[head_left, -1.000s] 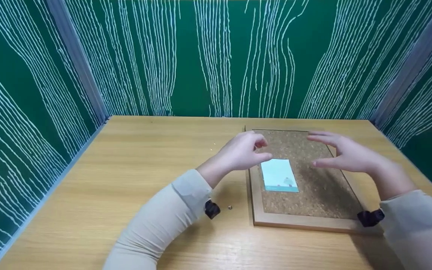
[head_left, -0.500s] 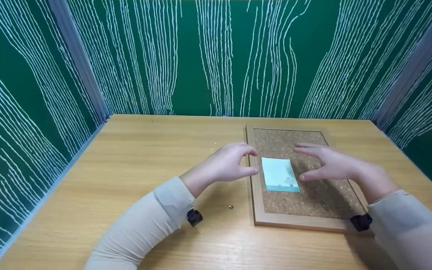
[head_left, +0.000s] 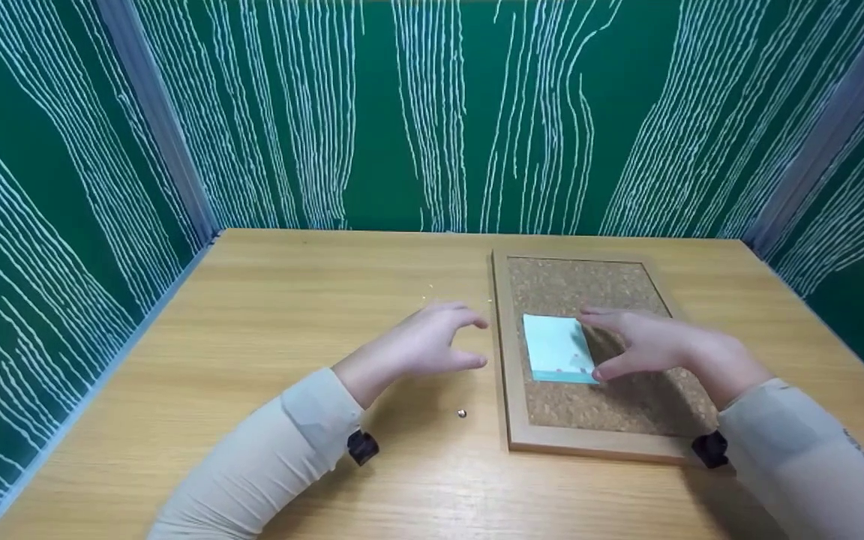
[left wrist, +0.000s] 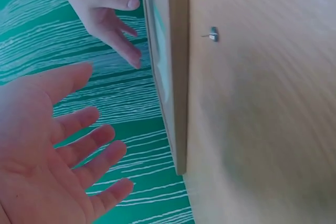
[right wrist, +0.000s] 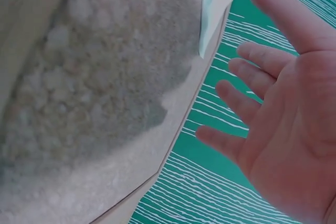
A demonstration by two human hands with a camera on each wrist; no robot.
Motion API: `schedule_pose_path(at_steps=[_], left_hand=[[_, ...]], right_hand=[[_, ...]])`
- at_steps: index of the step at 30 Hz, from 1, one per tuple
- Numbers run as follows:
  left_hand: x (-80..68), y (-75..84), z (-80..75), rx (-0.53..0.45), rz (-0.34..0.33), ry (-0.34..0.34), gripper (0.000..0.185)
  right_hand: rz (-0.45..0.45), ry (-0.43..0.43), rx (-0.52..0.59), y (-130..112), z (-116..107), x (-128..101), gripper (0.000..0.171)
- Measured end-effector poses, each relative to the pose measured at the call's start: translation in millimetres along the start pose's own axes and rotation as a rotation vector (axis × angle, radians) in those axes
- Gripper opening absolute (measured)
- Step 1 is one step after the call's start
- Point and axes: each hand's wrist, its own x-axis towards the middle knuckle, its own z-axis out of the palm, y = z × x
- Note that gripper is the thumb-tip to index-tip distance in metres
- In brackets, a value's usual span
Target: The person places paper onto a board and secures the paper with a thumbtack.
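Observation:
A wood-framed cork board [head_left: 589, 442] lies on the right half of the table, with a pale turquoise sheet of note paper [head_left: 554, 345] on its left part. Left of the frame, in the air, my left hand [head_left: 432, 341] holds nothing; its fingers are spread and loosely bent in the left wrist view. My right hand [head_left: 649, 345] hovers over the board, fingertips overlapping the paper's right edge in the head view. In the right wrist view that hand [right wrist: 294, 114] has an open palm with nothing in it. A small metal thumbtack [left wrist: 213, 34] lies on the table beside the board.
The wooden table [head_left: 289, 315] runs back to a green wall [head_left: 379, 112] with white wavy lines, and similar panels stand at both sides. Tiny light specks [head_left: 428, 291] lie on the tabletop behind the left hand.
My left hand has moved left and toward me, off the board and away from the paper. My right hand has shifted left and slightly nearer, toward the paper. Board, paper and thumbtack stay put.

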Motion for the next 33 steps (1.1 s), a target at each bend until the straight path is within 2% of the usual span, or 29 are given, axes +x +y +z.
schedule_pose_path(at_steps=[9, 17, 24, 30, 33], left_hand=[[-8.6, -12.7, 4.4, 0.003, -0.025, -0.05, 0.053], [-15.5, -25.2, 5.5, 0.004, -0.014, -0.071, 0.051], [-20.2, -29.2, 3.9, 0.008, -0.001, -0.097, 0.046], [-21.3, -27.6, 8.4, -0.046, 0.013, -0.18, 0.04], [-21.8, -27.3, 12.5, -0.023, 0.035, -0.214, 0.036]], right_hand=[[0.056, -0.088, -0.021, -1, 5, 10, 0.092], [0.119, -0.163, 0.007, -4, 7, 15, 0.089], [0.096, -0.176, 0.012, -3, 6, 17, 0.089], [0.099, -0.17, 0.022, -2, 6, 16, 0.089], [0.101, -0.167, 0.022, 0, 8, 15, 0.09]])
